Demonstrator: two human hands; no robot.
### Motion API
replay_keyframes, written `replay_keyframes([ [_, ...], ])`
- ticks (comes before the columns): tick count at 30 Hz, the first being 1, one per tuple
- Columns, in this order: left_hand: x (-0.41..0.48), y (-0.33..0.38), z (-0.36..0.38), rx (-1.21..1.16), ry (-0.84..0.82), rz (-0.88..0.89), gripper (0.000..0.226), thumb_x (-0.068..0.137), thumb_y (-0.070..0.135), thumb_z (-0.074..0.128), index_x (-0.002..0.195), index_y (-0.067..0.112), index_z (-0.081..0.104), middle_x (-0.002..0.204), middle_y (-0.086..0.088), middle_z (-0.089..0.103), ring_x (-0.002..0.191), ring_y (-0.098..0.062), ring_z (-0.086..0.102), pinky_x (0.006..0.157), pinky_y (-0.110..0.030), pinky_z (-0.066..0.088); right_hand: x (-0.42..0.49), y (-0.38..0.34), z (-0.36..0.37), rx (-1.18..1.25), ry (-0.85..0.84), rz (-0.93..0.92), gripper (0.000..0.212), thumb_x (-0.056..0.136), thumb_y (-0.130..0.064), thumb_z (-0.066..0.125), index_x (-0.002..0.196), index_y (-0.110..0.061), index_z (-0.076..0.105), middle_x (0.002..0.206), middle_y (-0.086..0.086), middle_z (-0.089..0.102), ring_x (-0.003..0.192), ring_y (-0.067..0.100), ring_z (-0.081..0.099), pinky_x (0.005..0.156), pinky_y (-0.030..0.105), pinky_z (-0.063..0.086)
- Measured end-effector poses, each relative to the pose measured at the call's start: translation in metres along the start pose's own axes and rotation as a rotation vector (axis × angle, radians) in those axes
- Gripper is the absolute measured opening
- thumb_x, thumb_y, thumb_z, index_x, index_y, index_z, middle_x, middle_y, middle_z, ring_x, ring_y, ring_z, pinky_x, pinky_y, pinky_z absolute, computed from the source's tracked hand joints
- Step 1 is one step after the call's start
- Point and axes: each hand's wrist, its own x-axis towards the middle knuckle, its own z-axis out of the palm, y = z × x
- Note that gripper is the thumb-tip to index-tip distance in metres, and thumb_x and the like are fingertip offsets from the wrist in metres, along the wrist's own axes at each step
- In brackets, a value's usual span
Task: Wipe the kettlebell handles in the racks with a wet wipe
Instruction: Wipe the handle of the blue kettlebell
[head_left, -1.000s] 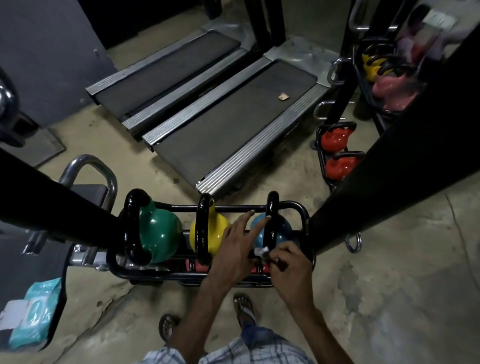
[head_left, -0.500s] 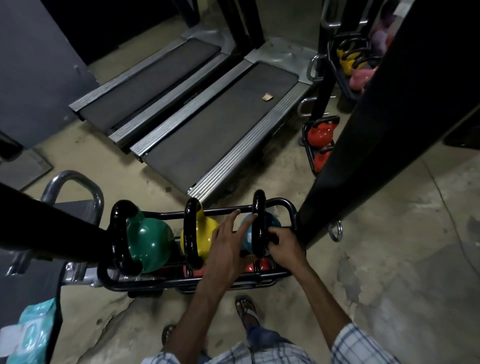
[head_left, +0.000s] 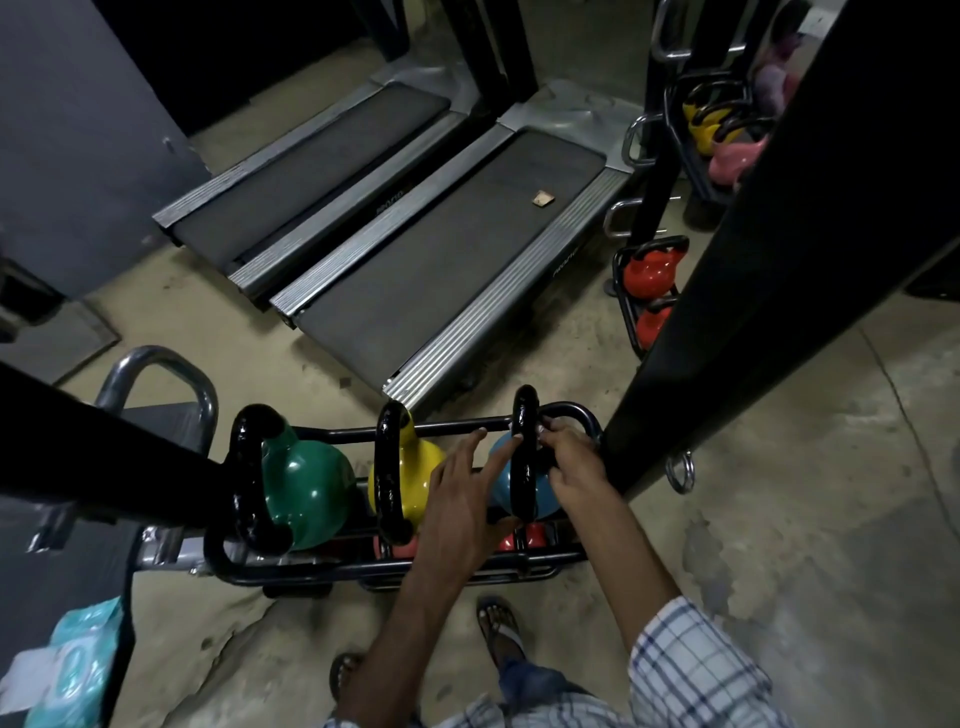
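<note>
A low black rack (head_left: 363, 571) holds a green kettlebell (head_left: 306, 488), a yellow kettlebell (head_left: 413, 475) and a blue kettlebell (head_left: 501, 480), each with a glossy black handle. My right hand (head_left: 574, 470) is wrapped around the upper part of the blue kettlebell's handle (head_left: 522, 415), with a scrap of white wet wipe (head_left: 540, 430) showing at the fingertips. My left hand (head_left: 462, 499) rests open against the blue kettlebell's left side, fingers spread. Small red weights sit on the rack's lower level, mostly hidden.
A thick black post (head_left: 753, 270) rises just right of the rack. Two treadmills (head_left: 415, 260) lie beyond. More racks with red kettlebells (head_left: 649, 273) and yellow and pink ones (head_left: 722, 140) stand at the right. A wet wipe pack (head_left: 67, 670) lies at bottom left.
My right hand has slid from the lower part of the blue kettlebell's handle up to its top, with the wipe. My left hand stays against the bell. The view shifted slightly.
</note>
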Motion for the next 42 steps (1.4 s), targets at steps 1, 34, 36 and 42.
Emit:
replay_keyframes([
  [1,0.0,0.0,0.0,0.003,-0.002,0.001,0.11,0.069,0.038,0.087,0.155,0.046,0.019,0.162,-0.006,0.023,0.146,-0.026,0.031,0.116,-0.042,0.032,-0.001,0.001,0.005,0.017,0.035,-0.013,0.023,0.097,0.004,0.054,0.109,-0.01,0.068,0.087,0.005,0.068,0.093,0.022,0.064,0.065,0.021,0.05],
  [34,-0.008,0.002,0.003,-0.071,-0.003,-0.013,0.107,0.08,0.023,0.081,0.157,0.049,0.011,0.156,-0.011,0.031,0.14,-0.03,0.036,0.113,-0.041,0.037,0.018,-0.102,0.08,-1.756,-0.226,-0.539,0.02,0.082,-0.022,0.082,0.098,-0.009,0.079,0.097,0.009,0.077,0.092,0.02,0.072,0.085,0.034,0.06],
  [36,-0.007,-0.001,0.006,-0.103,0.008,-0.009,0.107,0.078,0.029,0.082,0.155,0.05,0.01,0.155,-0.012,0.032,0.137,-0.031,0.04,0.109,-0.041,0.042,0.038,-0.107,0.087,-1.854,-0.228,-0.468,0.022,0.082,-0.021,0.079,0.1,-0.008,0.077,0.093,0.01,0.074,0.088,0.024,0.071,0.083,0.036,0.06],
  [42,-0.005,-0.009,0.02,-0.121,0.034,-0.003,0.106,0.075,0.035,0.083,0.155,0.05,0.016,0.152,-0.012,0.036,0.128,-0.03,0.047,0.1,-0.036,0.044,0.038,-0.113,0.114,-2.21,-0.345,-0.252,0.019,0.067,-0.027,0.079,0.078,-0.01,0.079,0.067,-0.002,0.074,0.068,0.019,0.072,0.071,0.035,0.062],
])
